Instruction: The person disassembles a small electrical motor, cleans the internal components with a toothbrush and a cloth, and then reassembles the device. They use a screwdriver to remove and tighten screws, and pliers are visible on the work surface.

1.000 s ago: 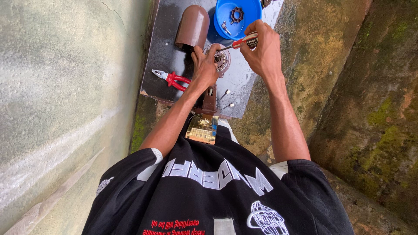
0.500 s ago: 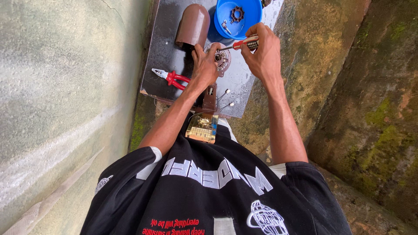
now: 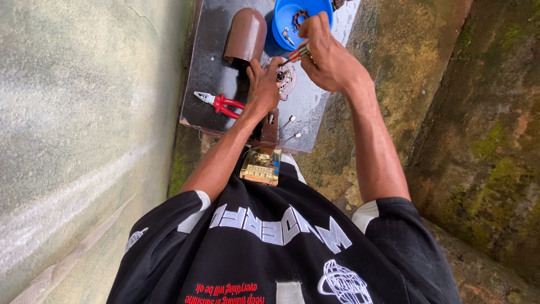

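My left hand [image 3: 263,84] rests on a small round metal motor part [image 3: 285,76] lying on a dark flat board [image 3: 211,73], holding it in place. My right hand [image 3: 326,53] is closed around a red-handled screwdriver [image 3: 299,52], whose tip points down at the round part. A brown curved plastic cover [image 3: 246,35] lies just to the left of the part. Below my wrists a small circuit board with a yellowish component [image 3: 261,166] sits near my chest, partly behind my forearm.
Red-handled pliers [image 3: 220,103] lie on the board's left side. A blue bowl [image 3: 292,19] holding small metal parts stands at the far end. Loose wires [image 3: 289,128] trail near the board's front edge. A pale wall rises on the left; mossy concrete [image 3: 478,124] is on the right.
Both hands stay at the round part; the right hand with the screwdriver has shifted slightly. The view has moved a little.
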